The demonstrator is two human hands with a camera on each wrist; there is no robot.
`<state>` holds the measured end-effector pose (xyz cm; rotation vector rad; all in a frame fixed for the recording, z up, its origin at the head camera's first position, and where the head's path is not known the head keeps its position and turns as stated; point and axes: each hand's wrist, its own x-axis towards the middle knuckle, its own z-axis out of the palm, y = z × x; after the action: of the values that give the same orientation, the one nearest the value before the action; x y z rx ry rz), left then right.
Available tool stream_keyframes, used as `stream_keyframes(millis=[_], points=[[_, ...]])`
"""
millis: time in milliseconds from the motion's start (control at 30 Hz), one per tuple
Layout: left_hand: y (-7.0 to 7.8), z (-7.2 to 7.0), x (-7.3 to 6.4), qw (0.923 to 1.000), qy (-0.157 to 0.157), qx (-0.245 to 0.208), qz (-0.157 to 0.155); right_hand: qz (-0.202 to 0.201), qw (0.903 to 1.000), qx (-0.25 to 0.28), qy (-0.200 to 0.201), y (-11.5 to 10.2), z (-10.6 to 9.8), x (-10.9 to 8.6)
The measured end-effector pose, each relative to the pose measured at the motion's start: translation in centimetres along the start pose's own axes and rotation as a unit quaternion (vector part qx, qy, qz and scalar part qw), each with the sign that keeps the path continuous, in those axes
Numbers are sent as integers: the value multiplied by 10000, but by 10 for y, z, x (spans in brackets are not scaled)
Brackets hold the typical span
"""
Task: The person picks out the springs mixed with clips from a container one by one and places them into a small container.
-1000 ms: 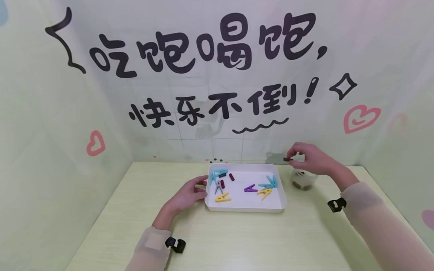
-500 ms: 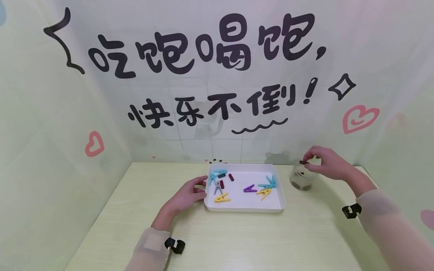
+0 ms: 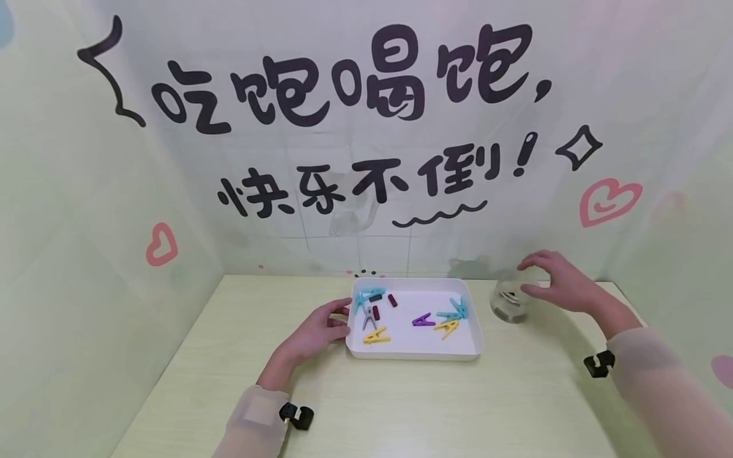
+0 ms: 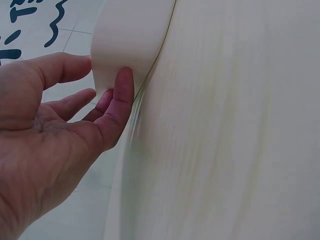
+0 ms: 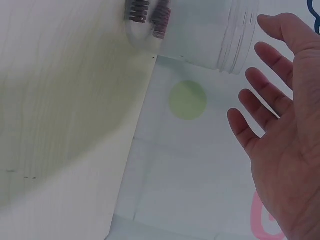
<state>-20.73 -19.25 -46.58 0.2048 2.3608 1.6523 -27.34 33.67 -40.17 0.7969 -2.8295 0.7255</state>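
Note:
My left hand (image 3: 315,329) rests at the left side of a white rectangular tray (image 3: 403,343). In the left wrist view its fingers touch the outer wall of the tray (image 4: 131,37), none curled over the rim. Inside lie plastic clothespins in blue, grey, yellow (image 3: 376,337) and purple (image 3: 424,320), with small dark red pieces (image 3: 392,300) and a black one (image 3: 375,298). My right hand (image 3: 561,284), fingers spread and holding nothing, hovers beside the mouth of a clear jar (image 3: 506,313). Small ridged dark pieces (image 5: 161,20) lie at the jar's bottom.
Tray and jar stand near the back of a pale wood-grain table (image 3: 401,407). A printed curtain (image 3: 321,254) with large black characters hangs right behind the table, and similar sheets close off both sides.
My right hand has moved right to the jar's mouth and let go of a small dark piece there. My left hand and the tray have stayed in place.

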Motion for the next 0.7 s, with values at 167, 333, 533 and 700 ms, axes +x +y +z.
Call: stream_keyframes(millis=[167,333,533,700], points=[[0,0,-1,10000,7,30,-24,-8,10000,64,53,-4,2,3],[0,0,0,10000,27,40,-32,-129,9999,38,85,-15,2,13],[-1,-1,0,10000,16,20,-3,-129,9998,105,-77,-35,3,28],[-2,0,0,10000,15,25,46,-328,9991,157,-227,-53,7,43]])
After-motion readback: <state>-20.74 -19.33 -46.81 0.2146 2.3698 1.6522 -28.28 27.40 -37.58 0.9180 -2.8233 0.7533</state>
